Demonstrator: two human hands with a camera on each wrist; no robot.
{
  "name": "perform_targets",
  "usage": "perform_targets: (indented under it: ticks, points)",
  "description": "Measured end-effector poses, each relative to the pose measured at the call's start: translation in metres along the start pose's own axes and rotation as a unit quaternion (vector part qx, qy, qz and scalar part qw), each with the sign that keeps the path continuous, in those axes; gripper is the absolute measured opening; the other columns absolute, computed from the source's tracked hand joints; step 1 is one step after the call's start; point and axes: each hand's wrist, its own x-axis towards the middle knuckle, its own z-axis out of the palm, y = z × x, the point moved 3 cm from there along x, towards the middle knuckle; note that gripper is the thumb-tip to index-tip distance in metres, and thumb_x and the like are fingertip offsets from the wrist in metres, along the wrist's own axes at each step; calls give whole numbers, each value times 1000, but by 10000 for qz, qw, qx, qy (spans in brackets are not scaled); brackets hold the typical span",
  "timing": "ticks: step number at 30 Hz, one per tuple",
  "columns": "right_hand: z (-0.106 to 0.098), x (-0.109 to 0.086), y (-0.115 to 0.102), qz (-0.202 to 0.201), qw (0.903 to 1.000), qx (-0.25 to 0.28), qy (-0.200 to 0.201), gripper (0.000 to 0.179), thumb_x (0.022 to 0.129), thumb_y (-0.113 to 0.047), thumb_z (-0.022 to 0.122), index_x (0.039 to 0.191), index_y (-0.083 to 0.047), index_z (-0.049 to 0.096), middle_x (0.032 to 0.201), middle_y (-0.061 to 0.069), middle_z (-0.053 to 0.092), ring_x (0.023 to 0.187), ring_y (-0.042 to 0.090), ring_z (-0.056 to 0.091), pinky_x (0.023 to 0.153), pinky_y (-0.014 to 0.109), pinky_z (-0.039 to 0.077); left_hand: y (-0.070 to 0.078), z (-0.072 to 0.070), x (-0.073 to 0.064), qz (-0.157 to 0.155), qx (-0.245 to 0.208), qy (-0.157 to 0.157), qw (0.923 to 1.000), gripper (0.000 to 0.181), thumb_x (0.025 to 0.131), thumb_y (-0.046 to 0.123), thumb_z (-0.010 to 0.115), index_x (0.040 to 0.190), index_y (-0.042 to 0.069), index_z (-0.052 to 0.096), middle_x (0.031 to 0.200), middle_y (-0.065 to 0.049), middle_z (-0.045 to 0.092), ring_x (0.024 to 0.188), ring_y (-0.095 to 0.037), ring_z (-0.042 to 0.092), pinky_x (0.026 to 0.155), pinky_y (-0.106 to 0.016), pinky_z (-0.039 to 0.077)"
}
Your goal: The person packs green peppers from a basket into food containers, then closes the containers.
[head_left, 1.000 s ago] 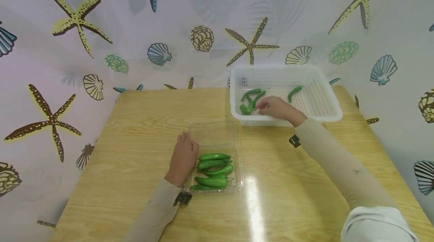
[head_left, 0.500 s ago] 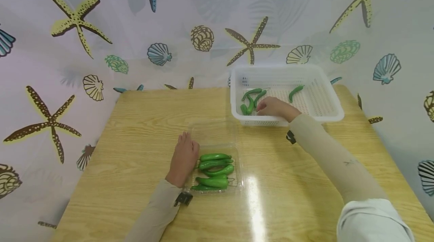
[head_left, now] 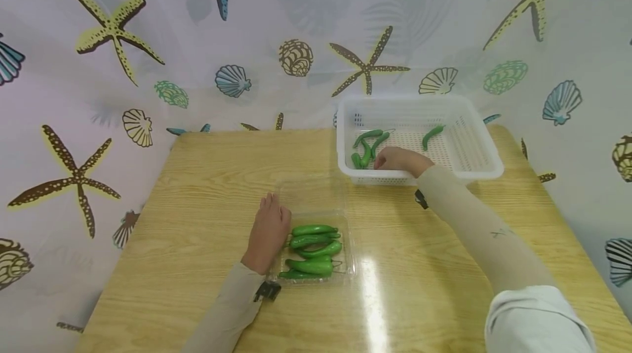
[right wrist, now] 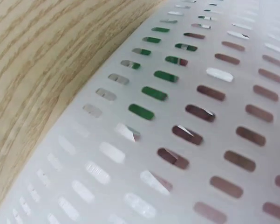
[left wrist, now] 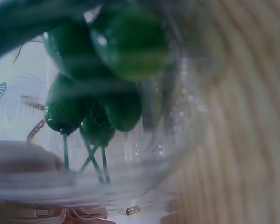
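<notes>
A clear plastic clamshell container (head_left: pixel 348 243) lies on the table with its lid folded back, and several green peppers (head_left: pixel 311 267) lie in its near half. My left hand (head_left: pixel 268 232) holds the container's left side near the hinge, thumb at the inner edge. Through the clear wall, the left wrist view shows peppers with thin stems (left wrist: pixel 65 105). My right hand (head_left: pixel 401 160) reaches over the near rim into a white slotted basket (head_left: pixel 422 174), its fingers curled down beside several smaller green peppers (head_left: pixel 365 152). Its fingertips are hidden, so I cannot tell what they hold.
Another green pepper (head_left: pixel 433 136) lies apart on the basket floor, towards the right. The wooden table (head_left: pixel 207 177) ends at the back against a cloth printed with shells and starfish. In the right wrist view, the basket's slotted wall (right wrist: pixel 177 140) fills most of the picture.
My right hand has sunk slightly deeper into the basket, and its forearm has shifted a little to the left. My left hand and the container keep their place.
</notes>
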Motion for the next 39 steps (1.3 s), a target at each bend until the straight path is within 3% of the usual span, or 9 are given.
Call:
perform_targets:
  ticks: [21, 29, 39]
  points:
    - [1, 1, 1, 200, 9996, -138, -126, 26, 92, -18, 54, 113, -5, 61, 120, 16, 56, 107, 31, 50, 92, 48, 40, 1, -2, 0, 49, -16, -80, 10000, 55, 98, 26, 25, 142, -8, 27, 148, -23, 23, 137, -36, 16, 110, -45, 16]
    - [3, 5, 3, 198, 9995, -265, 2, 33, 93, -22, 53, 118, -2, 59, 121, 16, 55, 108, 31, 51, 92, 48, 41, -2, -1, 0, 128, -48, -11, 9999, 56, 98, 26, 25, 142, -9, 26, 148, -25, 23, 137, -37, 16, 109, -47, 17]
    - [4, 3, 0, 103, 9996, -244, 130, 31, 92, -20, 55, 116, 0, 59, 117, 17, 57, 107, 32, 53, 91, 49, 41, -4, 1, -2, -1, -71, -29, 10000, 56, 98, 27, 25, 142, -7, 26, 149, -22, 22, 138, -35, 15, 110, -45, 16]
